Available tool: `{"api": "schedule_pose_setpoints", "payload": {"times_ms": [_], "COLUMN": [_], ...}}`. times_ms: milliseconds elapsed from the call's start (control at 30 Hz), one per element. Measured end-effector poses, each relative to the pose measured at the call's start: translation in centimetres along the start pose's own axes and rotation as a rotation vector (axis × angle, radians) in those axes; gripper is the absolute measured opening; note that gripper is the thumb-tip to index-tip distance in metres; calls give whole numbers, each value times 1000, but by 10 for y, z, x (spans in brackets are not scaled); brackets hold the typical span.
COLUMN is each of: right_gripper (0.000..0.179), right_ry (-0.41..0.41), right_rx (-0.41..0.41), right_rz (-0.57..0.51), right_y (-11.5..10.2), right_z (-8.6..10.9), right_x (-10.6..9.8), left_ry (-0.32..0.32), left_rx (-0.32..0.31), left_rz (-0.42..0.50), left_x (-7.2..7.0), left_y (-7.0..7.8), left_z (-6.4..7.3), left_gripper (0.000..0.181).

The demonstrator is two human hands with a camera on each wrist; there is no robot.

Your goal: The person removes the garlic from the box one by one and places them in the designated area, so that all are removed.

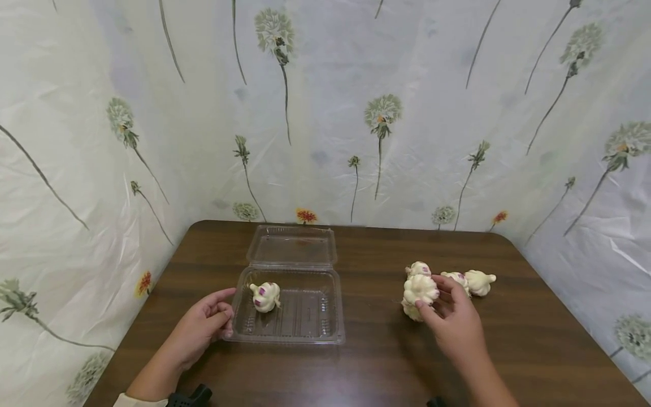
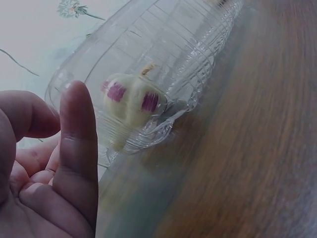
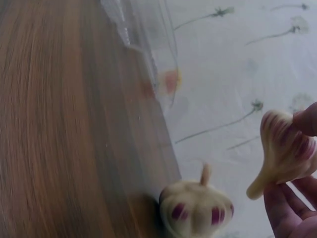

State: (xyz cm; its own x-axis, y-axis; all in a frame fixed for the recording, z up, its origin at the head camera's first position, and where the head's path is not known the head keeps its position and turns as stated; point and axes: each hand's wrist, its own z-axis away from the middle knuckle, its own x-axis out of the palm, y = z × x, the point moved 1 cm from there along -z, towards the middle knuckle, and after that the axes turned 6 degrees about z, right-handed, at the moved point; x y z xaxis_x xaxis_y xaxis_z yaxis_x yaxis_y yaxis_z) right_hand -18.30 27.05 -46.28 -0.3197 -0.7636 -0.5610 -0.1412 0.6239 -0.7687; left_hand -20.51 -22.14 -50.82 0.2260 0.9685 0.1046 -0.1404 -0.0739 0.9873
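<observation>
A garlic bulb [image 1: 421, 289] is pinched between the thumb and fingers of my right hand [image 1: 455, 322]; in the right wrist view this garlic bulb [image 3: 285, 151] shows purple streaks and a stem pointing down-left. Close around it in the head view lie a garlic bulb [image 1: 411, 312] partly hidden below it and another garlic bulb [image 1: 419, 268] behind. My left hand [image 1: 203, 325] rests at the left rim of a clear plastic clamshell container [image 1: 305, 341], fingers loosely bent against its side. Inside the container sits one garlic bulb [image 1: 265, 297], also seen through the wall in the left wrist view.
Two more garlic bulbs, one partly covered by my right fingers [image 1: 458, 278] and one further right [image 1: 479, 282], lie on the brown wooden table [image 1: 366, 362]. The container's lid [image 1: 292, 246] is folded back toward the far edge. A flower-patterned curtain [image 1: 325, 124] surrounds the table.
</observation>
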Motion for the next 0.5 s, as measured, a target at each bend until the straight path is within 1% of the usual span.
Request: {"api": "schedule_pose_setpoints", "payload": {"times_ms": [267, 500], "right_gripper": [66, 64], "right_ry": [25, 46], "right_rx": [14, 16], "right_rz": [-14, 50], "right_y": [8, 21], "right_z": [2, 5], "right_x": [-7, -13], "left_ry": [-6, -19], "left_rx": [-4, 1], "left_rz": [-9, -11], "left_x": [-3, -2], "left_y": [0, 1], "left_z": [2, 2], "left_gripper": [57, 57]}}
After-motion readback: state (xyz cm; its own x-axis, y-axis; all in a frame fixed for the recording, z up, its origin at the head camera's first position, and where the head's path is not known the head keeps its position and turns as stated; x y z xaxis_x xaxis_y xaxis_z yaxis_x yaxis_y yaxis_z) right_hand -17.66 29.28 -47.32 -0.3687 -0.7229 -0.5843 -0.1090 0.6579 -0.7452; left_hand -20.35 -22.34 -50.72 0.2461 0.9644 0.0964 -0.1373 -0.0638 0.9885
